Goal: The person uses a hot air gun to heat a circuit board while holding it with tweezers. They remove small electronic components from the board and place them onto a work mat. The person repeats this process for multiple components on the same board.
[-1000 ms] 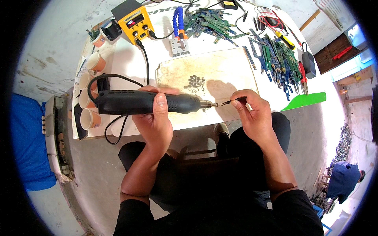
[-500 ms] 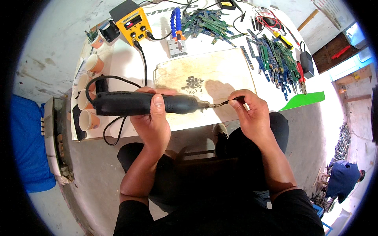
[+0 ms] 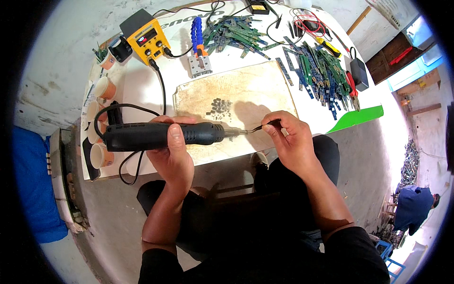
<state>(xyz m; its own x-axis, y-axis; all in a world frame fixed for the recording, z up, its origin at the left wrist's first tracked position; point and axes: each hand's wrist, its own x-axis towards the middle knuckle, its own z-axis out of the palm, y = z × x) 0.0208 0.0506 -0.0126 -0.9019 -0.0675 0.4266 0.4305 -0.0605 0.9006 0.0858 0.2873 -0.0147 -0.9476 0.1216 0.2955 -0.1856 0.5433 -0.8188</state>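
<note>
My left hand point(image 3: 176, 154) is wrapped round the black handle of a hot-air gun point(image 3: 203, 134), which lies level with its metal nozzle to the right. Between the thumb and fingers of my right hand point(image 3: 293, 144) is a pair of dark tweezers point(image 3: 268, 125). Its tips point left and meet the nozzle's end, or nearly so; whether they grip anything is too small to tell. Just beyond the gun, small dark chips point(image 3: 220, 108) lie in a loose group on a stained pale board point(image 3: 265, 78).
A yellow control station point(image 3: 145, 40) stands back left, cabled to the gun. Paper cups point(image 3: 102, 155) line the left edge. Circuit-board strips point(image 3: 321, 75) are heaped at right, with another heap point(image 3: 231, 31) behind. Red-handled pliers point(image 3: 352, 85) lie beside them. A person point(image 3: 414, 208) sits far right.
The view has shifted, so the table and both hands sit slightly further left. My grips on the hot-air gun and tweezers stay the same, with the tips still at the nozzle.
</note>
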